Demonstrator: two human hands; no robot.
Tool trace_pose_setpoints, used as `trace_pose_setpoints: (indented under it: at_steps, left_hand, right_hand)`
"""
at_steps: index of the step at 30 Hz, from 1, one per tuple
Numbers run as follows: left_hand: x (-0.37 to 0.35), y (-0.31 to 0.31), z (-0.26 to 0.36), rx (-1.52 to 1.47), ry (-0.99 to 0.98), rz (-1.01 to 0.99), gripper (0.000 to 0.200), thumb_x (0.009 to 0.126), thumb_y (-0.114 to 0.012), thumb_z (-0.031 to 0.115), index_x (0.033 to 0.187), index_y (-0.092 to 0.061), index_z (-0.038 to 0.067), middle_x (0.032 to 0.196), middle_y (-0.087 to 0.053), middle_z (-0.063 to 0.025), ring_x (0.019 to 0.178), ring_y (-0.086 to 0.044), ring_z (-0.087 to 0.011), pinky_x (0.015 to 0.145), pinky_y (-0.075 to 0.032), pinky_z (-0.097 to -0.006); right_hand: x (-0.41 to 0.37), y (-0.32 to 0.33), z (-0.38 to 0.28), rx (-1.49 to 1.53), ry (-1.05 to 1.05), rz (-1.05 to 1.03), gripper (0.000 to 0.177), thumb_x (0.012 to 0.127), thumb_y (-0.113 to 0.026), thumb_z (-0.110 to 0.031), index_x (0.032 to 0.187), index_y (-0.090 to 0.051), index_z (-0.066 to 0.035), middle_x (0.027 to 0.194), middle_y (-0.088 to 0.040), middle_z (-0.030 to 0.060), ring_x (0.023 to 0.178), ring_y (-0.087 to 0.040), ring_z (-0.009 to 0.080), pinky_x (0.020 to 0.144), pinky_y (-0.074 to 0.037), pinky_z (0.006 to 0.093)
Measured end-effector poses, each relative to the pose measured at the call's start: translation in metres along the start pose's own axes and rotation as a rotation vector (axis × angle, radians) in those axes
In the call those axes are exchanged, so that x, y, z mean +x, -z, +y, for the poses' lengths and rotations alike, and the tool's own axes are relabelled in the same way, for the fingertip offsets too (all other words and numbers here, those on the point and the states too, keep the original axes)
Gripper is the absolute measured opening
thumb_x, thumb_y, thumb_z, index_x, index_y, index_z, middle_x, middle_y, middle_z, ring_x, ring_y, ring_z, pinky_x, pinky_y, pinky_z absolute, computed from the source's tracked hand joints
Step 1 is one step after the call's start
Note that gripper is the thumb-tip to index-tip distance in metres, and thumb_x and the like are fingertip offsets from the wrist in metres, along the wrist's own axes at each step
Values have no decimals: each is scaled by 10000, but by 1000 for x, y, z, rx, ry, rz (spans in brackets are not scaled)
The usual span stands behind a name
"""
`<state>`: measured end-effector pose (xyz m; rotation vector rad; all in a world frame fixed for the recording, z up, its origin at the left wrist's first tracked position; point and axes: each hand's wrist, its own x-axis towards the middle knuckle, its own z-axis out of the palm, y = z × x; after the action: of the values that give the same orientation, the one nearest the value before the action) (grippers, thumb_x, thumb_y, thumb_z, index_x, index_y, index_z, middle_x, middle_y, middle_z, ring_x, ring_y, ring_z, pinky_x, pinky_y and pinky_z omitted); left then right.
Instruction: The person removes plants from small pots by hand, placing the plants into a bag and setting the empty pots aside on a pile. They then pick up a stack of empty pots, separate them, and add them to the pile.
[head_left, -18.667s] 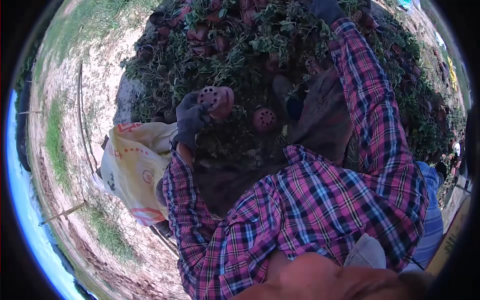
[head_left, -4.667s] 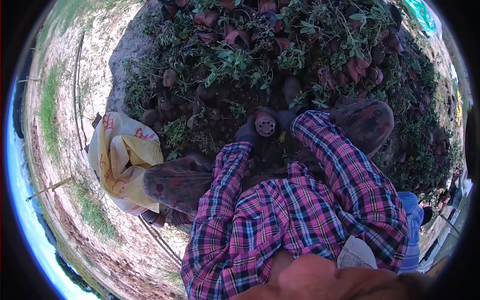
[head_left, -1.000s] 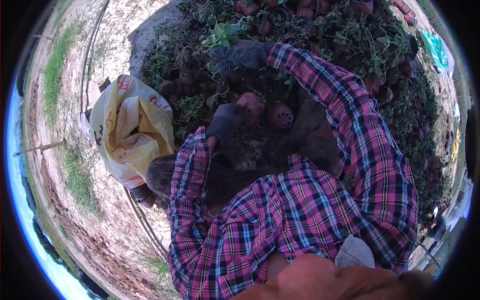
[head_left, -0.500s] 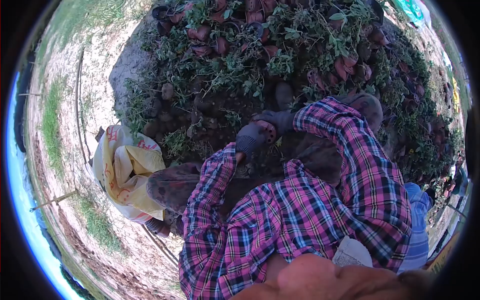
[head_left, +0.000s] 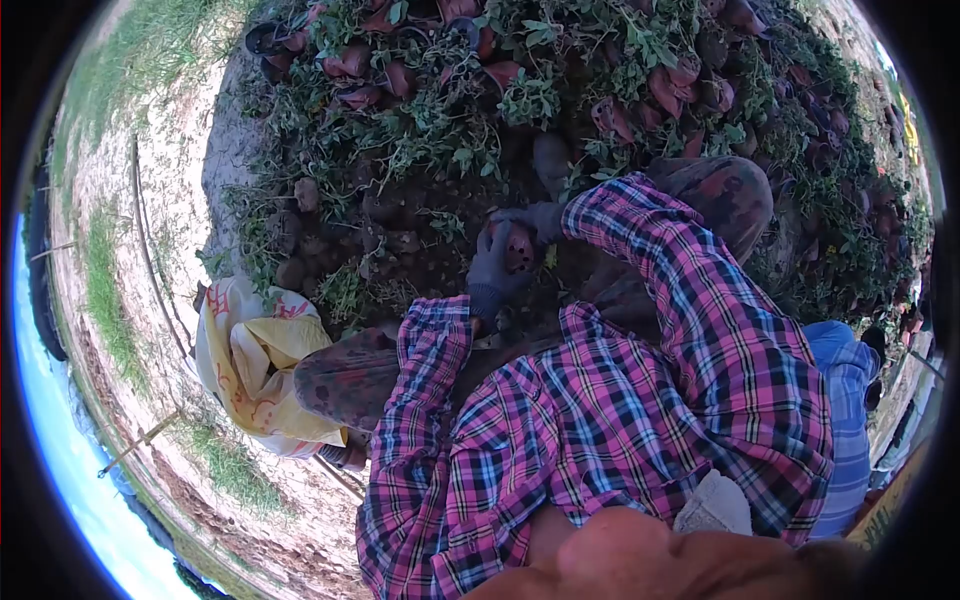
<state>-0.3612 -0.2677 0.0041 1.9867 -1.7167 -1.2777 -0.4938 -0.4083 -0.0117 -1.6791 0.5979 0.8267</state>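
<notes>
In gloves, both my hands are in front of my lap, over dark soil. My left hand point(head_left: 492, 268) has its fingers wrapped round a small reddish plant pot point(head_left: 519, 249) with dark holes in its base. Against the far side of that pot is my right hand point(head_left: 541, 219), its fingers partly hidden behind the pot. Just beyond my hands a rounded dark lump point(head_left: 551, 163) lies on the soil. Several brown soil clumps point(head_left: 306, 194) lie to the left among green sprigs.
A heap of leafy plants point(head_left: 440, 130) with many reddish pots point(head_left: 668, 90) spreads ahead and to the right. Beside my left knee sits a whitish-yellow sack point(head_left: 270, 370). A thin pole point(head_left: 150, 240) lies on the pale ground at the left.
The pot has turned slightly in my hands, and more of its side shows now. My left hand's fingers have moved up around it. The whole view has shifted a little.
</notes>
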Motion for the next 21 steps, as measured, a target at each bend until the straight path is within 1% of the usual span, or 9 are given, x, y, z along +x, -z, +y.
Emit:
trace_pose_setpoints:
  at_steps: [3,5,7,8,9,11,15,18,21]
  left_hand:
    - [0,2,-1,-81,-32,56,899,536,-770,260,1308,-320,162,1281,-344,-211,1093,-456,-384,876,-430,-422]
    - [0,7,3,-94,-51,80,865,561,-766,220,1302,-328,140,1268,-377,-194,1089,-481,-338,878,-437,-393]
    - [4,-2,-16,-307,-81,46,781,620,-732,150,1293,-339,111,1240,-420,-161,1078,-494,-275,878,-440,-354]
    - [8,-2,-22,-412,-100,31,739,649,-714,114,1289,-345,96,1226,-442,-144,1072,-500,-244,878,-442,-335]
    - [12,-2,-28,-495,-41,4,705,671,-690,84,1287,-346,85,1209,-458,-131,1067,-499,-225,877,-441,-322]
    - [15,-4,-38,-664,90,-62,641,716,-640,23,1285,-348,64,1176,-490,-105,1057,-495,-186,876,-439,-296]
    - [13,-1,-31,-717,110,-121,607,754,-644,91,1287,-354,75,1166,-504,-102,1047,-497,-175,887,-422,-297]
    - [13,-5,-24,-598,10,-53,588,770,-643,139,1282,-362,73,1161,-509,-97,1036,-500,-170,890,-416,-300]
    - [10,3,-15,-644,103,-95,562,800,-601,168,1291,-345,73,1187,-488,-103,1058,-487,-177,892,-411,-296]
  right_hand:
    - [16,-15,24,135,129,92,1022,585,-733,-151,1394,-115,-250,1356,-316,136,1187,-407,297,970,-354,385]
    - [49,-23,62,419,497,39,1012,581,-725,-121,1395,-128,-191,1316,-372,135,1160,-437,274,959,-366,382]
    - [53,-25,71,658,638,-6,1002,578,-719,-99,1392,-135,-135,1300,-392,137,1151,-444,259,952,-374,380]
    - [43,-24,66,756,590,-27,997,577,-717,-92,1388,-137,-109,1305,-383,141,1156,-435,255,951,-376,380]
    - [35,-22,62,853,539,-48,993,576,-716,-86,1384,-139,-84,1309,-374,144,1161,-427,251,949,-378,379]
    - [47,-31,75,857,544,41,950,600,-714,-79,1376,-165,-77,1283,-397,150,1104,-471,252,901,-415,382]
    - [51,-40,76,845,496,132,858,638,-702,-92,1348,-221,-67,1241,-429,149,1036,-509,245,856,-442,382]
    - [36,-40,67,885,418,135,789,664,-691,-109,1325,-264,-60,1212,-451,144,997,-524,238,836,-450,381]
    - [20,-37,59,985,317,129,721,690,-679,-126,1303,-307,-52,1183,-473,139,958,-539,231,816,-458,380]
